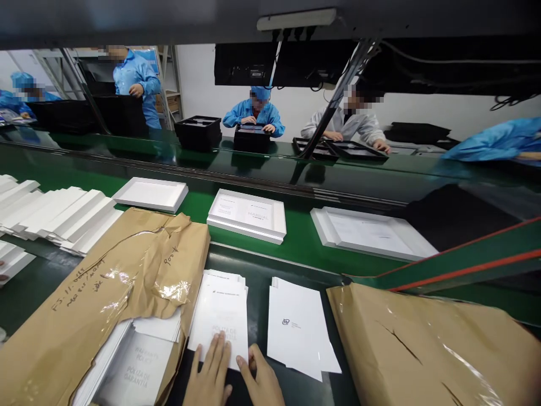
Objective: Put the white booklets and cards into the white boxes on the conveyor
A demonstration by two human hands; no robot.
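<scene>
My left hand (210, 369) lies flat, fingers stretched out, on top of a small stack of white warranty leaflets (224, 310) printed "Póliza de Garantía". At the stack's lower right corner is my right hand (262, 379), its thumb against the leaflet's edge and its fingers curled, closed on that corner. To the right lies a second pile of white leaflets (293, 324) with a small dark logo, slightly fanned. On the left, a torn brown paper package (105, 270) with handwriting shows more warranty leaflets (137, 361) inside.
Another brown package (426, 344) lies at right. White box trays stand on the green belt (194, 211): one bare tray (152, 194), one with manuals (245, 214), one with printed sheets (372, 231). Stacked white boxes (63, 217) are at left. Co-workers handle black trays (252, 138) opposite.
</scene>
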